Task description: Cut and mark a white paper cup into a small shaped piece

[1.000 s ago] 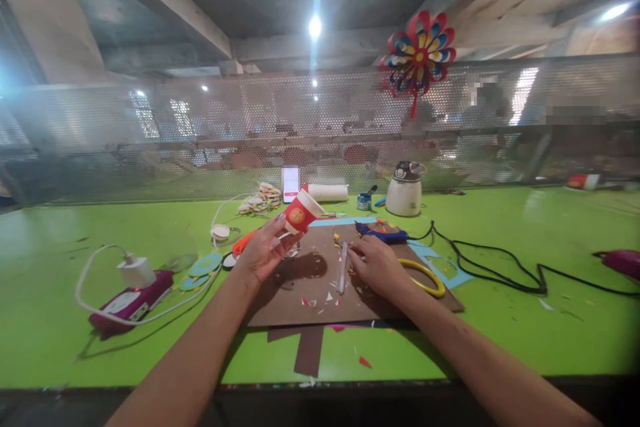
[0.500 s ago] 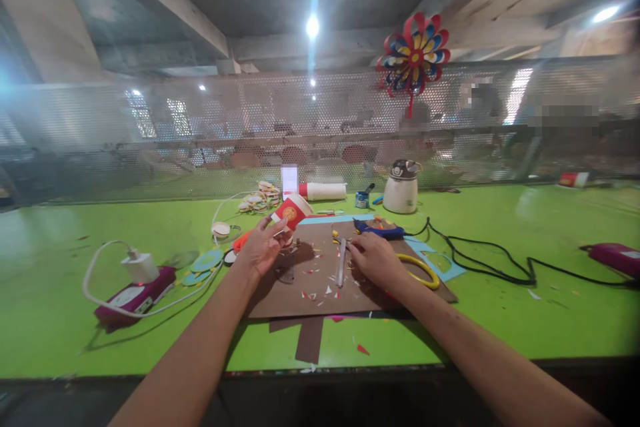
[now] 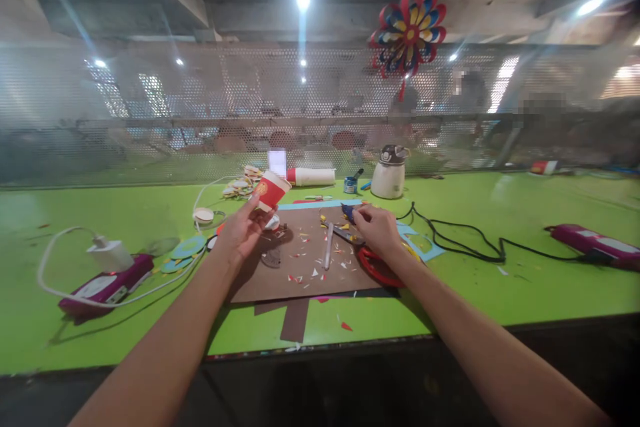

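My left hand [image 3: 243,230] is closed on a red-and-white paper cup [image 3: 271,191], tilted and raised above the brown board [image 3: 300,287]. Over the board's right side, my right hand [image 3: 377,227] has its fingers closed around a blue glue gun [image 3: 349,212], mostly covered by the hand. Red-handled scissors [image 3: 380,269] lie under the right wrist, blades pointing away. To their left rests a slim pale pen-like stick [image 3: 328,247]. A clear protractor [image 3: 271,257] lies below the left hand, and small paper scraps [image 3: 315,273] are scattered around.
A white-and-black jug [image 3: 389,177], a small blue jar [image 3: 351,185] and a stack of white cups [image 3: 315,177] stand or lie at the back. Purple power strips [image 3: 107,285] sit at both sides, with a black cord [image 3: 465,240] on the right. A paper flower [image 3: 411,33] hangs above the mesh screen.
My right hand has moved from beside the pen-like stick onto the glue gun, uncovering the red scissors handle. The cup in my left hand has turned more upright. The view has shifted.
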`<state>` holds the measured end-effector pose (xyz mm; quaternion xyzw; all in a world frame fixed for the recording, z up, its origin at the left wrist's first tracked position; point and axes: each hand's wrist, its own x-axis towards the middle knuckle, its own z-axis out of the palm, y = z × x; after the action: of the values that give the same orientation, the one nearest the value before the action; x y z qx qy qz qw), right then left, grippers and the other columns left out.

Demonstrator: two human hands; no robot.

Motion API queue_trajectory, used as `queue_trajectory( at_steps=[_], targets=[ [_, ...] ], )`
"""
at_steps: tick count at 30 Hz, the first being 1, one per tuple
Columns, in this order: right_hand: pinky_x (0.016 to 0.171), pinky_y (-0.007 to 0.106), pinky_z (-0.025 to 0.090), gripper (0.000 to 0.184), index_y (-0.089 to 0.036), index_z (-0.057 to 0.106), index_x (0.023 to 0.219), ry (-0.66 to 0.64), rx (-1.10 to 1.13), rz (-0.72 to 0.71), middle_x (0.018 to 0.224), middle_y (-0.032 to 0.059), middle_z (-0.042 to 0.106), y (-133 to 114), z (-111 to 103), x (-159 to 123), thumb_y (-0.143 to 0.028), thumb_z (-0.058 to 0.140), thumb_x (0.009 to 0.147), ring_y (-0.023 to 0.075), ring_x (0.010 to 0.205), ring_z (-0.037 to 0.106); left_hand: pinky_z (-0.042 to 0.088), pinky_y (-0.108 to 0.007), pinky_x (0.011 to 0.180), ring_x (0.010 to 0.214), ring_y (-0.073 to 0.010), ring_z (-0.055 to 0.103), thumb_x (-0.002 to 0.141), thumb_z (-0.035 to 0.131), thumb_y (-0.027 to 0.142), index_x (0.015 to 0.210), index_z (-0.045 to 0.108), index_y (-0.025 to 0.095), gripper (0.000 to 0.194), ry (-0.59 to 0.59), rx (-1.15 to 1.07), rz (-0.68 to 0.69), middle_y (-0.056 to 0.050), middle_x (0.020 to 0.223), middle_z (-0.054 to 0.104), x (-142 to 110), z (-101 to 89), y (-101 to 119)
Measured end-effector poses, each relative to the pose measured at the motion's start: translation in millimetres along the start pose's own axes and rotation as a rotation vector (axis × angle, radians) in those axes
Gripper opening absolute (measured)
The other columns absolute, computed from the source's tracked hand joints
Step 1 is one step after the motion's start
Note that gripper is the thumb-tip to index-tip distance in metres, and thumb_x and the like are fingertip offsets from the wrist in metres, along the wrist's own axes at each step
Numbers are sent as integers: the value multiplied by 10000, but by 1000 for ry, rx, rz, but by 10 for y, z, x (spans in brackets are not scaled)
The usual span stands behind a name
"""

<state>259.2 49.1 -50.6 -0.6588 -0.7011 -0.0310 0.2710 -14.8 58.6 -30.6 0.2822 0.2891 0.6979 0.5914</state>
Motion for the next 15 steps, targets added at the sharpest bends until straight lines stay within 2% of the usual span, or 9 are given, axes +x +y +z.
queue_trajectory(
  at_steps=[7,12,15],
  targets=[
    [814,401,559,265,-176,617,1165,-125,-72,45,1170,73,646,154,-168,81,-324,590,946,203,959,655,603,-271,721,766,-168,704,851,636,95,854,642,122,28,-38,-28,44,-78,800,709,-22,7,-17],
    [817,397,557,262,-181,623,1157,-186,-117,60,1178,70,644,229,-388,238,-334,583,948,208,966,652,568,-206,603,703,-150,696,822,687,142,898,658,126,83,-45,-10,49,-51,768,708,-27,-10,-4],
    [826,410,552,274,-168,625,1154,-239,-147,8,1180,69,643,263,-543,186,-338,592,941,221,983,648,558,-197,588,663,-140,689,837,678,180,915,669,134,92,-26,-22,61,-46,738,703,-11,-8,29]
  ],
)
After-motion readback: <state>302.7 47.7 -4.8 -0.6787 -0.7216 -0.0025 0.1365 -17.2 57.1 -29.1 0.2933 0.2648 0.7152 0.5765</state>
